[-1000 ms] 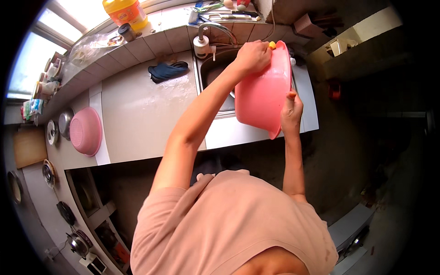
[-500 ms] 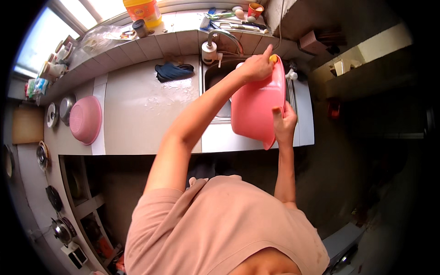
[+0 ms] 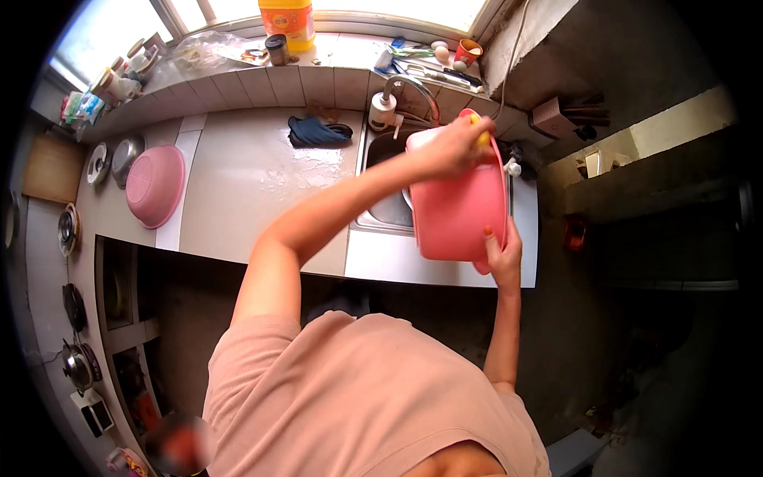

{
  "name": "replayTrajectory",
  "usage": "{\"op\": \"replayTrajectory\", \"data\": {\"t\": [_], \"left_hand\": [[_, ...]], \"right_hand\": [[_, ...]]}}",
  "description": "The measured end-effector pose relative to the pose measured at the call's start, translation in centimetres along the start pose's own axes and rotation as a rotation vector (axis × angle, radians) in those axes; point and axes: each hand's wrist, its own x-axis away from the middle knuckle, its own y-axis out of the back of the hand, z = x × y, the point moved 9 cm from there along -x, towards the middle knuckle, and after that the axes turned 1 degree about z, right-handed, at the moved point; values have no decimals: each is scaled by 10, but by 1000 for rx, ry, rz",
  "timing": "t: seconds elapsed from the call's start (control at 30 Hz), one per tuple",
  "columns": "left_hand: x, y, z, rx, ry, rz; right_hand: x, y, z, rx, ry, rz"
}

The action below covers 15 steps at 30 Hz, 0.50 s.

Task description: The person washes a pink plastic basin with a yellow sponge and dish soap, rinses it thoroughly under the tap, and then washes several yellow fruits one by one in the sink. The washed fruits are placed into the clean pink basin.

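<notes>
A large pink plastic basin is tilted on its edge over the steel sink. My left hand is closed on a small yellow sponge and presses it against the basin's upper rim. My right hand grips the basin's lower rim from below and holds it up. The curved tap stands just behind the basin.
A second pink basin lies upside down at the counter's left end, beside metal bowls. A dark blue cloth lies on the wet counter. The window sill holds a yellow bottle, a soap dispenser and cups. Shelves with pots are at lower left.
The view has shifted, so the counter sits lower in the picture. My left hand with the sponge has slid along the basin's top rim. My right hand keeps its hold on the lower rim.
</notes>
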Motion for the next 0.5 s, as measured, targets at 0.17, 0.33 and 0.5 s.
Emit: {"op": "replayTrajectory", "data": {"t": [0.17, 0.33, 0.5], "left_hand": [[68, -42, -47, -108, -190, -340], [36, -20, -15, -87, 13, -240], [-34, 8, 100, -297, 197, 160]], "right_hand": [[-27, 13, -4, 216, 39, -157], [-6, 23, -4, 277, 63, -263], [9, 14, 37, 373, 159, -260]]}}
